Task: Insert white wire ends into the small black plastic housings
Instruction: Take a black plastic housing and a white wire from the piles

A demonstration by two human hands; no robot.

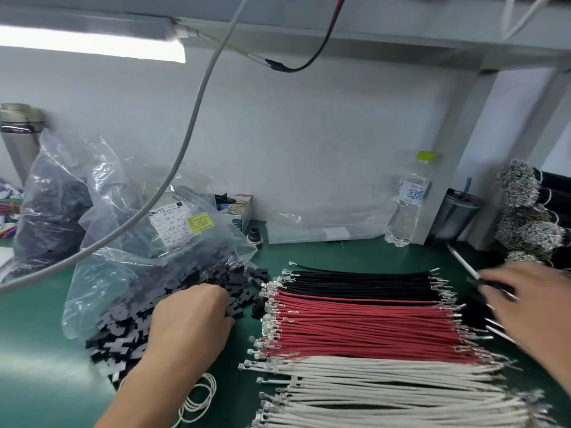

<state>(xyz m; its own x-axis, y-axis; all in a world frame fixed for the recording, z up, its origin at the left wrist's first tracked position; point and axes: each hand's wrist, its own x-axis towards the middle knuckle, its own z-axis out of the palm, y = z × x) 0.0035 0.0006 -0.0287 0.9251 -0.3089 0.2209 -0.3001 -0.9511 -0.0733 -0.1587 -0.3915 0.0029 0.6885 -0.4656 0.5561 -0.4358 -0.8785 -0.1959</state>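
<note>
A heap of small black plastic housings spills from a clear bag onto the green mat. My left hand rests on the heap's right side with its fingers bent down among the housings; the fingertips are hidden. White wires with metal terminals lie in a flat row at the front right, below red wires and black wires. My right hand, blurred, hovers at the right ends of the rows and pinches a thin dark object, perhaps a wire.
A water bottle, a dark cup and bundles of terminals stand at the back right. A small box sits behind the bag. A grey cable hangs across the left. A white cord loop lies near my left forearm.
</note>
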